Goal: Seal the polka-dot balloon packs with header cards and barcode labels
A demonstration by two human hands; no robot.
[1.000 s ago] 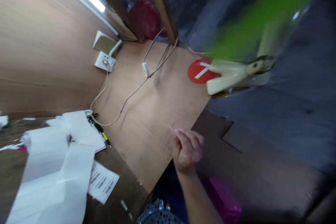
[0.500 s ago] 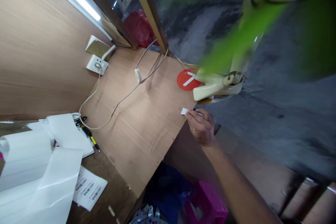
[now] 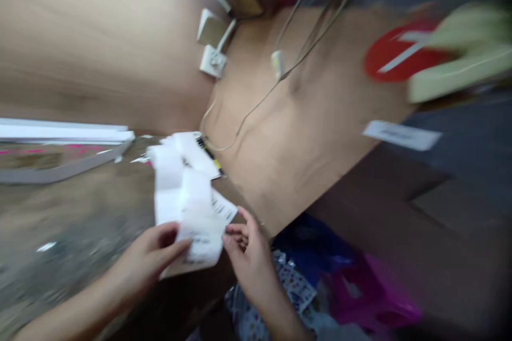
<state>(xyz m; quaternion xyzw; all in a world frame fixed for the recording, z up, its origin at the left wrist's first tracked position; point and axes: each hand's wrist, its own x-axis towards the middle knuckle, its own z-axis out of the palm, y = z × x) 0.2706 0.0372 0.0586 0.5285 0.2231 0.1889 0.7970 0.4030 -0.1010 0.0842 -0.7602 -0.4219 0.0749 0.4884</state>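
Observation:
A white sheet of printed labels is held low over the dark bench. My left hand grips its left side, the thumb lying on top. At the right edge my right hand has thumb and curled fingers closed on the same sheet; motion blur softens the exact contact. Behind it lie a wide white strip of label paper and another printed sheet. A printed white label sits at the front edge of the wooden board, part of it reaching past the edge.
A thin cable with a switch crosses the board from a wall socket. A red disc and a pale plastic piece are at the right. Below stands a pink plastic stool-like thing. A yellow-black pen lies by the papers.
My right hand has left the board's edge, where a label now sits, and moved left to the label sheet. My left hand has come into view. The camera has turned left.

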